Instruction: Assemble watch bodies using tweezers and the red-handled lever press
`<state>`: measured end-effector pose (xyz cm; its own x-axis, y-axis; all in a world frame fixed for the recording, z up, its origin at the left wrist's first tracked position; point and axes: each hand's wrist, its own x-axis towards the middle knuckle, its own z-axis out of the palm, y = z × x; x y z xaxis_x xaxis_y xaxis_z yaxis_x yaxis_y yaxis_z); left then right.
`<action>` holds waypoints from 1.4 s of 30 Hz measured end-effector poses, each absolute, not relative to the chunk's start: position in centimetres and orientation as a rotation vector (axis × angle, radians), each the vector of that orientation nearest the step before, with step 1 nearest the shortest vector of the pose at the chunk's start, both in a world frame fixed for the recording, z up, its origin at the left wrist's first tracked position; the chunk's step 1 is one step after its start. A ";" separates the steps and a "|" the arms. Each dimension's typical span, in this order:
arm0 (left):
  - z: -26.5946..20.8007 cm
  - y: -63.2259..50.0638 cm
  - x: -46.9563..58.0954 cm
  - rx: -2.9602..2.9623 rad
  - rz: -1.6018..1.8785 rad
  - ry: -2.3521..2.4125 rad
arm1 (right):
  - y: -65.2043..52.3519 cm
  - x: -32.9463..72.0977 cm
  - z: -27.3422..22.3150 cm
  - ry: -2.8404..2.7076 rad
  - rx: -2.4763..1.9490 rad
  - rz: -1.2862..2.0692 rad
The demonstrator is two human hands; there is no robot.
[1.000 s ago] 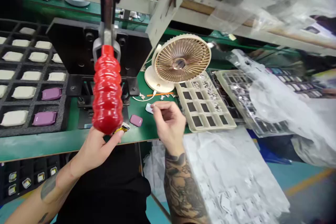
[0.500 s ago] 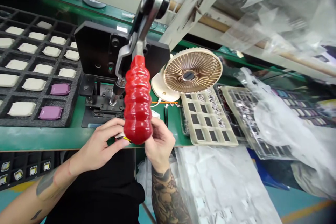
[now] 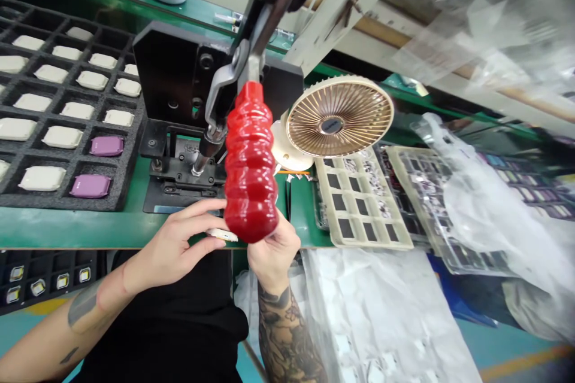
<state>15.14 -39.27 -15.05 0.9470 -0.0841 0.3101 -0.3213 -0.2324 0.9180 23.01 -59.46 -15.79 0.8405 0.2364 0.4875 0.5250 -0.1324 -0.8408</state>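
My left hand (image 3: 173,245) pinches a small white plastic casing (image 3: 223,234) between thumb and fingers at the bench's front edge. My right hand (image 3: 274,254) is just across from it, fingers curled and mostly hidden behind a red ribbed handle (image 3: 251,167); what it holds cannot be made out. That handle belongs to a black toggle press (image 3: 168,81), and it hangs in front of both hands without either one gripping it. Behind my left hand lies the metal fixture (image 3: 188,170) of the press, under its plunger.
On the left, a black foam tray (image 3: 130,185) carries white casings and purple casings (image 3: 91,185). A small fan (image 3: 340,119) stands right of the press, near black tweezers (image 3: 288,200). Compartment boxes (image 3: 368,239) and plastic bags (image 3: 359,287) lie to the right. Below left is another black tray (image 3: 49,257).
The casing in my left hand has turned: its yellow, dark side showed before, now its white side does. The camera has shifted slightly, so the press appears farther right. Both hands stay close together.
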 end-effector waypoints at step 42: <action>-16.7 -38.6 14.8 1.782 0.152 -0.040 | -59.1 21.3 -15.3 -1.323 -2.144 -0.668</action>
<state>14.78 -38.61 -16.71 0.9907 0.0559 0.1243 -0.1097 -0.2154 0.9704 21.28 -59.05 -15.33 0.3984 0.6461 0.6511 0.9075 -0.3807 -0.1775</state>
